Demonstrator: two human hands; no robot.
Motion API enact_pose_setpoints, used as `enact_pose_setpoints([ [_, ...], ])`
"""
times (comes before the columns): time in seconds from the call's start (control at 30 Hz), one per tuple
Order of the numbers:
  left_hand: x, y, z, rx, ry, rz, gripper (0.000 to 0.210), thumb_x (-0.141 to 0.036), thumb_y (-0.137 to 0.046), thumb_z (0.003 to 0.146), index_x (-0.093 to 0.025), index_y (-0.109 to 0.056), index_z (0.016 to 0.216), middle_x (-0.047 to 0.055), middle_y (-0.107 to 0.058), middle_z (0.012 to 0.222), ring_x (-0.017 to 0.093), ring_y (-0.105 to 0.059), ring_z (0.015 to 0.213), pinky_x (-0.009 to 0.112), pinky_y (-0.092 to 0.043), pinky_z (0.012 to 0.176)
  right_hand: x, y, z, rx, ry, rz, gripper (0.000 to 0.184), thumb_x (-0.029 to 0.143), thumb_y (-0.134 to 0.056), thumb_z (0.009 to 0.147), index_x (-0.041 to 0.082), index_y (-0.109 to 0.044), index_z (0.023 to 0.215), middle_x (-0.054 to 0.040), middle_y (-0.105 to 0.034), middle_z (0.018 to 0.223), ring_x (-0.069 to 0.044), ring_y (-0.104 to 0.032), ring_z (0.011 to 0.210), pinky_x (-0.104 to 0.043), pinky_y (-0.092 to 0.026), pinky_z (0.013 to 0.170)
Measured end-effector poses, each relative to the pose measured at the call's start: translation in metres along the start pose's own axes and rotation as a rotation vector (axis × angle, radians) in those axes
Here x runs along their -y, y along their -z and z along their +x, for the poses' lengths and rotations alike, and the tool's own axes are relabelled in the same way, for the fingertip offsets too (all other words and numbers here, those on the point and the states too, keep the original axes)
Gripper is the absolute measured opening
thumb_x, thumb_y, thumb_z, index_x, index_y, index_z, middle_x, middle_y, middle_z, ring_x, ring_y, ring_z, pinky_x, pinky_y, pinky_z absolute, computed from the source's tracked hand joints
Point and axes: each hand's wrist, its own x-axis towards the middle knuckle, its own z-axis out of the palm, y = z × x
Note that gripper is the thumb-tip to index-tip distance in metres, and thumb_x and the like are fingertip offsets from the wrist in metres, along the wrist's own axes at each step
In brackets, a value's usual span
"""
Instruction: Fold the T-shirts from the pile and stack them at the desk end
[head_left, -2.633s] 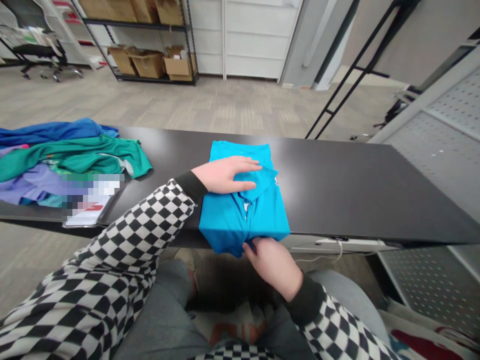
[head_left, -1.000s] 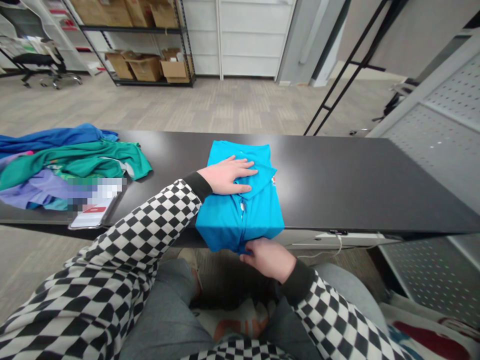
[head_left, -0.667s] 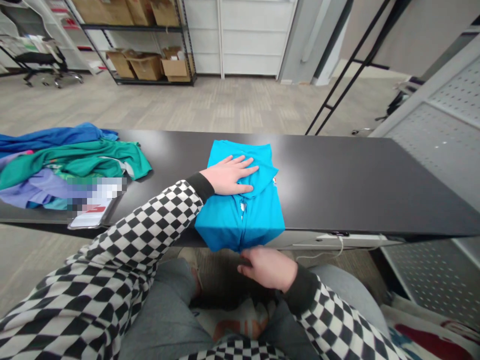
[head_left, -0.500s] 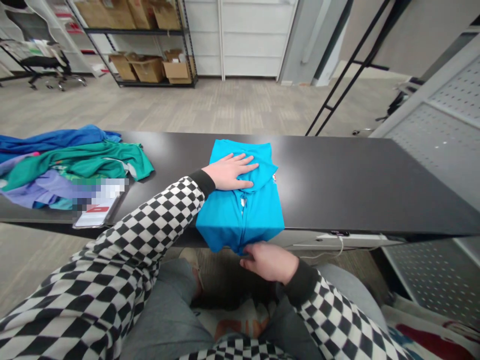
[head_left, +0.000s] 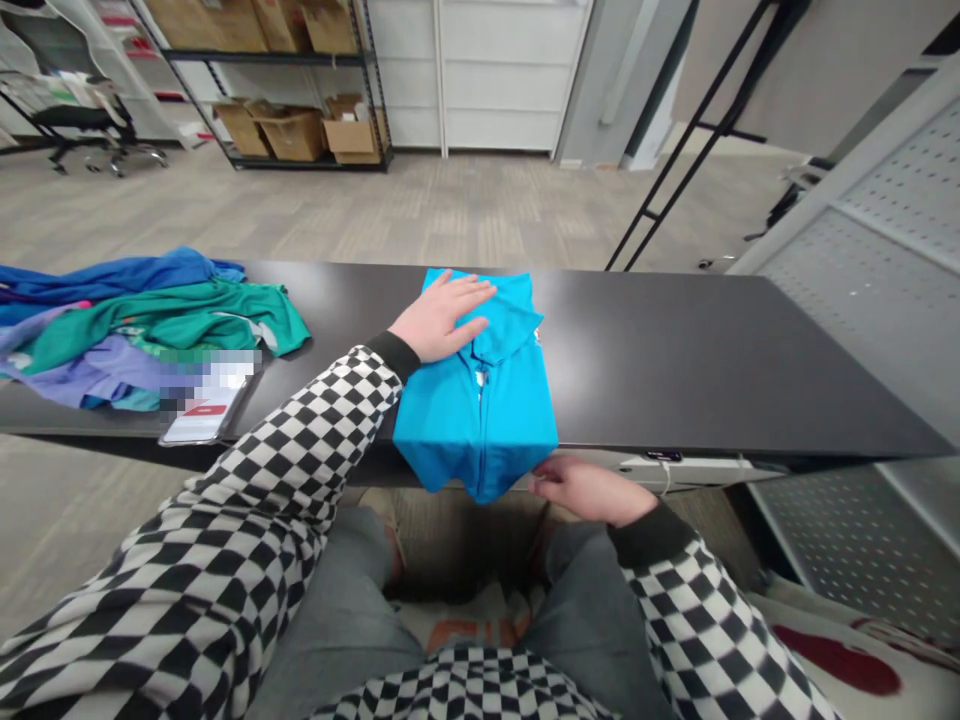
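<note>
Left hand [head_left: 444, 318]: fingers spread, palm down on the blue garment [head_left: 480, 420].
Blue garment: under the left hand, its drooping near end left of the right hand [head_left: 589, 490].
Right hand: fingers curled beside that end; pinching or not, cannot tell.

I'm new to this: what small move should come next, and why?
Perhaps the right hand should lift the near end of the blue garment onto the table: it droops over the edge, near that hand, while the left hand rests on the far part.
</note>
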Motion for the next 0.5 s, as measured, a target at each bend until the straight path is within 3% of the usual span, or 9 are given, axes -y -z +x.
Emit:
enact_pose_setpoints([
  [0.13, -0.036, 0.018, -0.079, -0.476, 0.055, -0.063, 0.040, -0.041, -0.054, 0.109, -0.021, -0.079, 0.133, 0.014, -0.081, 0.129, 0.031, -0.072, 0.126, 0.053, -0.055, 0.116, -0.023, -0.016, 0.007, -0.051, -0.073, -0.009, 0.047, 0.048, -0.072, 0.094, 0.021, -0.085, 0.131, -0.0151, -0.086, 0.122, -0.034, -0.080, 0.106, -0.040, -0.060, 0.094],
  [0.2, -0.063, 0.016, -0.136, -0.550, 0.002, -0.157, 0.023, -0.030, -0.061, 0.104, -0.024, -0.081, 0.113, 0.009, -0.081, 0.102, 0.026, -0.076, 0.099, 0.046, -0.062, 0.097, -0.024, -0.028, 0.013, -0.062, -0.027, 0.013, 0.047, 0.046, -0.077, 0.090, 0.022, -0.085, 0.130, -0.0158, -0.084, 0.130, -0.036, -0.079, 0.115, -0.041, -0.059, 0.101],
  [0.23, -0.078, 0.012, -0.165, -0.488, -0.059, -0.231, 0.019, -0.025, -0.063, 0.101, -0.025, -0.081, 0.108, 0.007, -0.080, 0.092, 0.024, -0.075, 0.086, 0.041, -0.062, 0.086, -0.024, -0.035, 0.017, -0.075, 0.009, 0.041, 0.045, 0.045, -0.078, 0.089, 0.023, -0.085, 0.128, -0.0154, -0.084, 0.133, -0.037, -0.078, 0.120, -0.042, -0.058, 0.106],
  [0.3, -0.103, -0.002, -0.214, -0.359, 0.034, -0.364, 0.017, -0.022, -0.063, 0.099, -0.025, -0.079, 0.099, 0.003, -0.074, 0.076, 0.020, -0.070, 0.070, 0.034, -0.056, 0.071, -0.023, -0.049, 0.023, -0.133, 0.066, 0.128, 0.040, 0.045, -0.078, 0.089, 0.023, -0.086, 0.121, -0.0136, -0.084, 0.134, -0.037, -0.077, 0.125, -0.044, -0.056, 0.111],
  [0.37, -0.120, -0.022, -0.245, -0.174, 0.348, -0.412, 0.022, -0.027, -0.058, 0.103, -0.023, -0.077, 0.093, 0.004, -0.075, 0.077, 0.020, -0.069, 0.069, 0.032, -0.053, 0.068, -0.022, -0.062, 0.030, -0.215, 0.070, 0.250, 0.037, 0.050, -0.076, 0.089, 0.023, -0.086, 0.112, -0.0124, -0.086, 0.125, -0.038, -0.078, 0.120, -0.046, -0.057, 0.109],
  [0.43, -0.126, -0.044, -0.258, 0.047, 0.651, -0.401, 0.029, -0.042, -0.059, 0.105, -0.022, -0.078, 0.098, 0.007, -0.079, 0.086, 0.024, -0.074, 0.079, 0.033, -0.055, 0.074, -0.021, -0.074, 0.035, -0.300, 0.030, 0.377, 0.040, 0.057, -0.075, 0.088, 0.021, -0.085, 0.102, -0.0127, -0.088, 0.112, -0.038, -0.080, 0.110, -0.047, -0.060, 0.103],
  [0.5, -0.121, -0.065, -0.256, 0.181, 0.806, -0.347, 0.043, -0.060, -0.068, 0.099, -0.019, -0.078, 0.108, 0.013, -0.082, 0.100, 0.030, -0.078, 0.095, 0.036, -0.056, 0.083, -0.019, -0.086, 0.039, -0.404, 0.003, 0.501, 0.043, 0.061, -0.076, 0.085, 0.021, -0.082, 0.097, -0.0130, -0.088, 0.105, -0.037, -0.081, 0.102, -0.047, -0.061, 0.097],
])
